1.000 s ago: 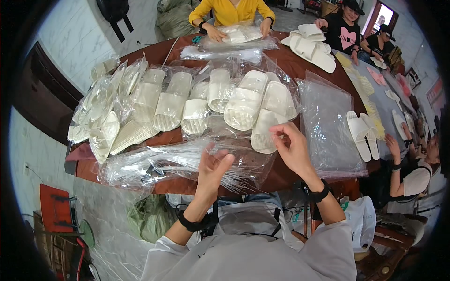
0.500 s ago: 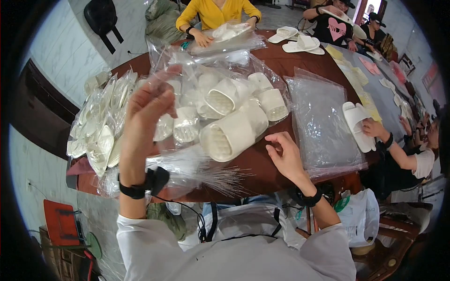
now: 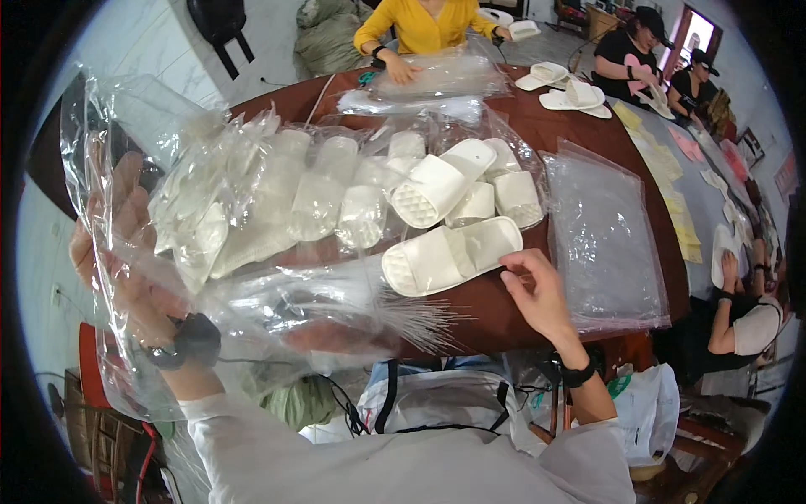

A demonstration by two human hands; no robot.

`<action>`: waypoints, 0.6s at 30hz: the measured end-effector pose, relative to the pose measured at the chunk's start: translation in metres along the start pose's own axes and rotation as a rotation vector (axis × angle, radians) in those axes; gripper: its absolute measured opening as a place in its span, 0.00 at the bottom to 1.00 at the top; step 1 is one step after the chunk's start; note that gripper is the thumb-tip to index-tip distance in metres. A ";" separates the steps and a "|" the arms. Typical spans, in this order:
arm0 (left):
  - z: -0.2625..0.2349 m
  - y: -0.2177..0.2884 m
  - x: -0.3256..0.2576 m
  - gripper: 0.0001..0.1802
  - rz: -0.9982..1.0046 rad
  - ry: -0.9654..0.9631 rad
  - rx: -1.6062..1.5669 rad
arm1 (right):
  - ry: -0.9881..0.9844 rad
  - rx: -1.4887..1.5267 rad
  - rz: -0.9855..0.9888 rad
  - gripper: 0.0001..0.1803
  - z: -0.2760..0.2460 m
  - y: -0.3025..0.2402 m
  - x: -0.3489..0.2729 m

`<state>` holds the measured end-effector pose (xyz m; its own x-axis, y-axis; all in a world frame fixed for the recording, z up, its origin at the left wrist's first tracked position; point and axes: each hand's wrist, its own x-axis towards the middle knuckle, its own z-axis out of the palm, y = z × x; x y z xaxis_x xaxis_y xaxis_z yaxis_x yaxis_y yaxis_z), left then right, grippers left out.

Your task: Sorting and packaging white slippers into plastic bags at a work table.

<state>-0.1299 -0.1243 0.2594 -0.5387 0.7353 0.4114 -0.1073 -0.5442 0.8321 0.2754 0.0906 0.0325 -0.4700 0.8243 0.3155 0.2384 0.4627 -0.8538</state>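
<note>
A large clear plastic bag [image 3: 277, 336] spreads across the left side, and my left hand [image 3: 126, 235] shows through its film at the far left. The fingers point up and are loosely bent, with the film gathered about them. At the middle front lies a white slipper [image 3: 420, 260] with a quilted strap. Beside its right end is my right hand [image 3: 541, 298], thumb and forefinger apart, holding nothing; whether a fingertip touches the slipper I cannot tell. Behind, another white slipper [image 3: 441, 185] rests on slippers in clear bags [image 3: 323, 189].
A bundle of thin clear strands [image 3: 424, 323] lies at the table's front edge. Flat clear bags [image 3: 604, 244] are stacked on the brown table [image 3: 495, 319] at right. White slippers [image 3: 575, 99] stand at the far right. A person in yellow [image 3: 428, 29] handles bags opposite; others work along the right.
My left hand has swung left and lower, bringing the clear bag off the slippers. The front slipper now lies more level, close to my right hand. The view has shifted.
</note>
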 end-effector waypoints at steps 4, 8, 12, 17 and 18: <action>0.004 -0.057 0.015 0.34 -0.114 -0.347 -0.088 | -0.038 0.101 0.023 0.09 -0.016 -0.030 0.002; 0.081 -0.115 0.006 0.23 -0.505 -0.384 -0.024 | -0.110 0.258 0.107 0.09 -0.024 -0.036 -0.004; 0.097 -0.167 0.014 0.27 -0.834 -0.513 -0.145 | -0.150 0.279 0.139 0.10 -0.027 -0.031 -0.011; 0.108 -0.175 0.020 0.28 -0.889 -0.795 -0.316 | -0.169 0.233 0.142 0.12 -0.035 -0.029 -0.010; 0.112 -0.174 0.019 0.28 -0.893 -0.801 -0.317 | -0.164 0.232 0.146 0.12 -0.035 -0.027 -0.010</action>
<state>-0.0276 0.0297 0.1644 0.4769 0.8776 -0.0488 -0.4316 0.2822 0.8568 0.3035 0.0815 0.0665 -0.5801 0.8045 0.1280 0.1219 0.2411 -0.9628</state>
